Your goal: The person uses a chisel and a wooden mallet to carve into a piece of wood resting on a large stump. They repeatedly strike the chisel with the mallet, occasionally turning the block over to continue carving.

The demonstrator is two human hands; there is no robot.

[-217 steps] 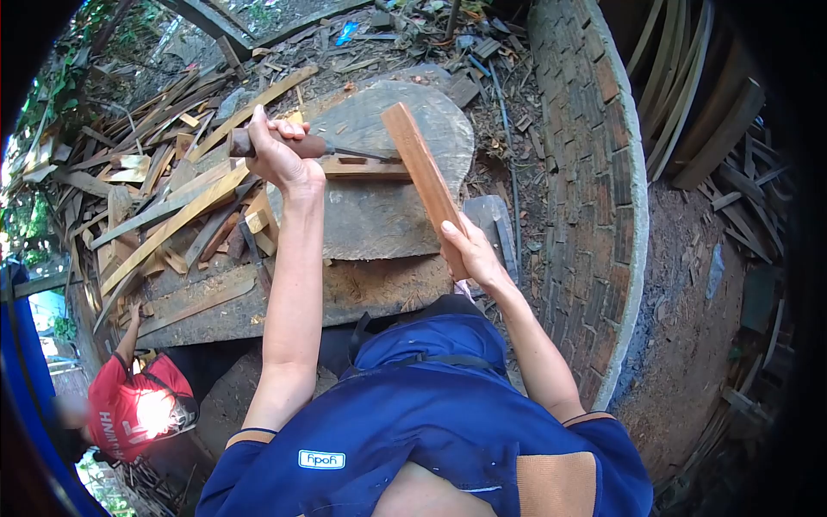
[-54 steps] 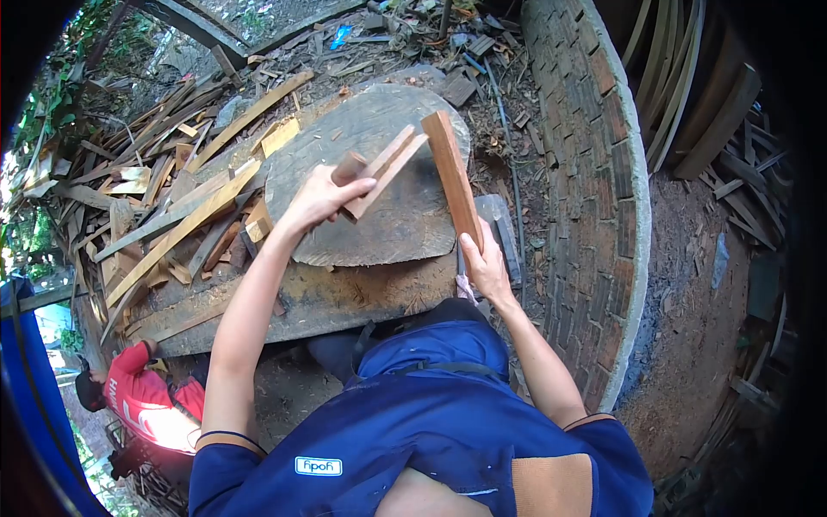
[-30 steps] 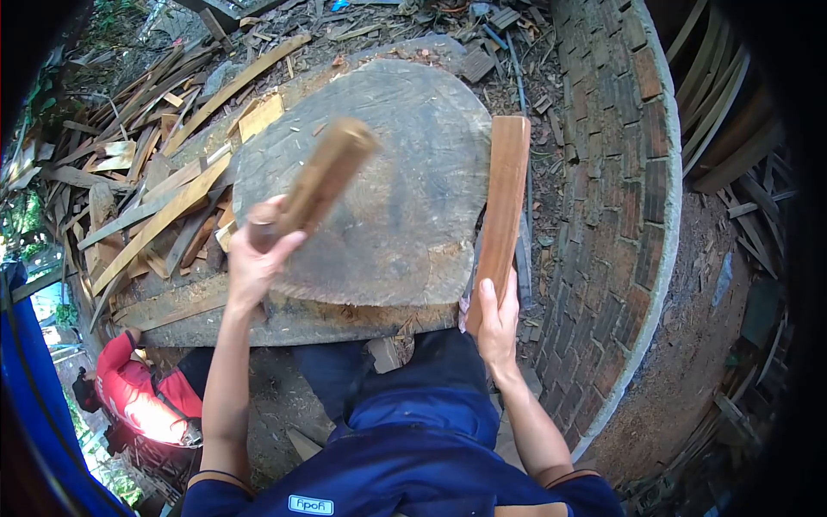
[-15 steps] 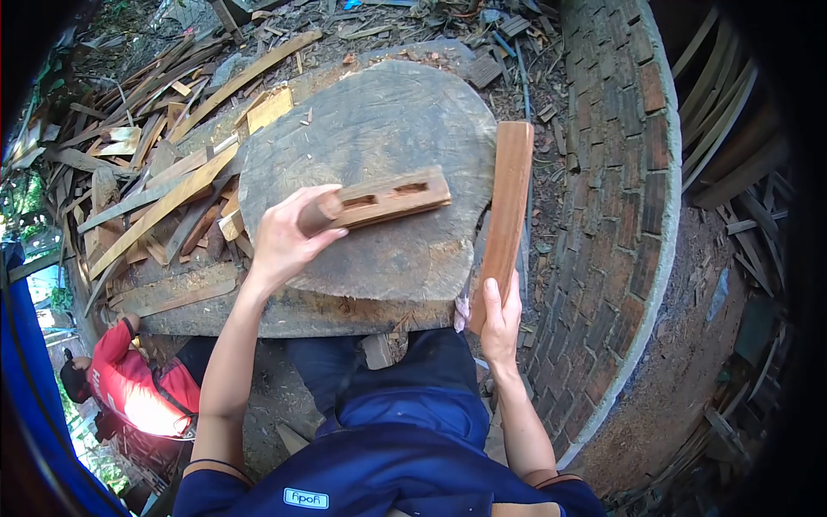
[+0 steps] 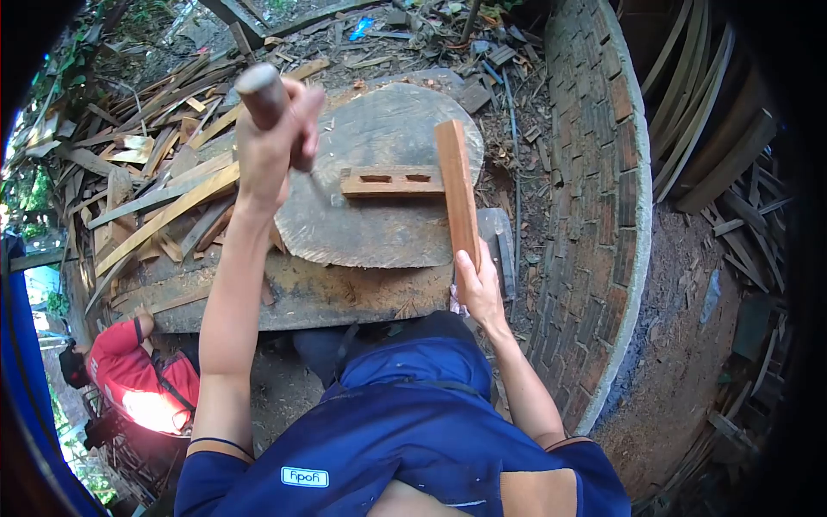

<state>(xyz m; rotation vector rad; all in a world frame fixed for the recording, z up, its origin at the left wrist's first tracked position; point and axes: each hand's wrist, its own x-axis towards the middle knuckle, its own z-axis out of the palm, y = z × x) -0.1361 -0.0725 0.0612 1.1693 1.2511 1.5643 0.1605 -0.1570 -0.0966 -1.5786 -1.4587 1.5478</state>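
My left hand (image 5: 276,142) is closed around a wooden-handled tool (image 5: 261,93), held up over the left part of the round stump top (image 5: 370,241). A blurred narrow blade shows below that hand. On the stump lies a wooden block (image 5: 392,187) with two slots in its upper face. My right hand (image 5: 482,289) grips the lower end of a long reddish wooden bar (image 5: 457,172). The bar stands out away from me and hides the block's right end.
Scrap wood strips (image 5: 164,211) are heaped at the left. A curved brick wall (image 5: 594,215) runs along the right. A person in a red shirt (image 5: 138,375) is at the lower left. Cut boards (image 5: 732,172) lie beyond the wall.
My left hand has risen up and to the left with the tool, off the block. The block sits more level on the stump. The bar has shifted left in my right hand.
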